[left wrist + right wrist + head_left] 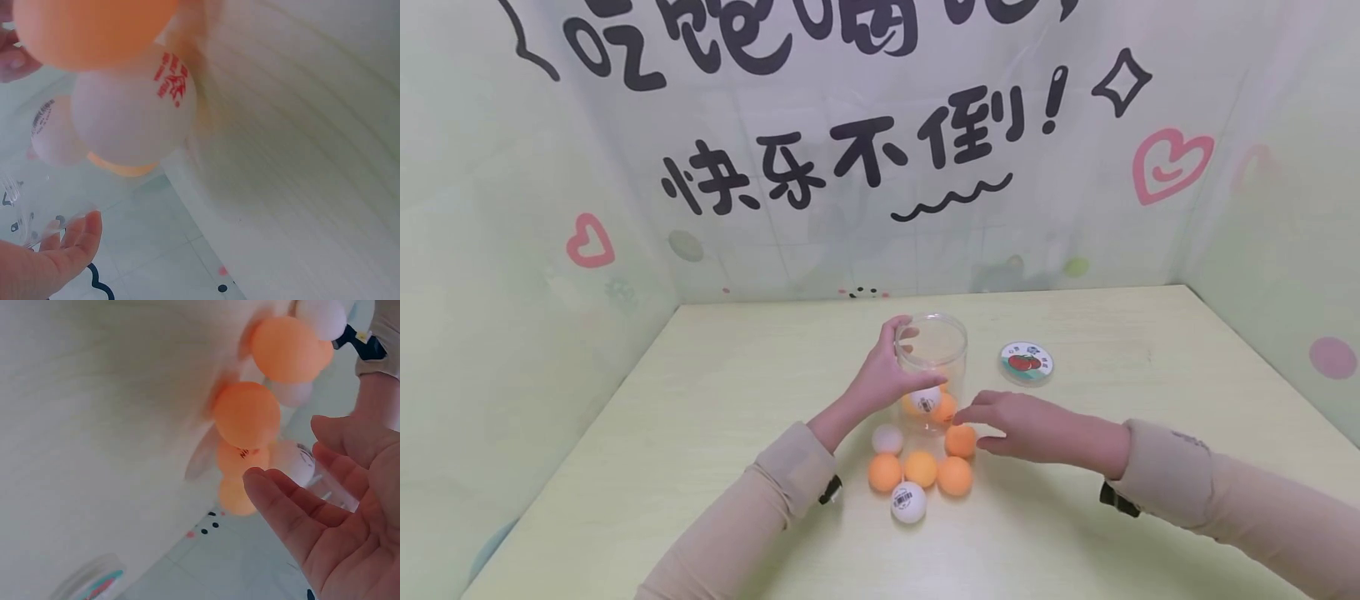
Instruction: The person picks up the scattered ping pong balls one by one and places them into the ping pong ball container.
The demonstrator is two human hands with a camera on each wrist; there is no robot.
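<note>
My left hand (887, 375) grips a clear plastic jar (953, 368) that stands upright on the table. Fingers curl behind its wall and the thumb lies across the front. Inside sit a white ping-pong ball (927, 401) and orange ones (946, 408). Just right of the jar, my right hand (1026, 427) holds nothing; its thumb and loosely bent fingers are spread beside an orange ping-pong ball (960, 441). The right wrist view shows this orange ball (247, 415) off the fingertips. Several more orange and white balls, one a printed white ball (908, 502), lie in front of the jar.
A round lid (1027, 362) with a red fruit picture lies behind the right hand. The pale wooden table (715, 417) meets printed cloth walls (820, 242) at the back and sides.
</note>
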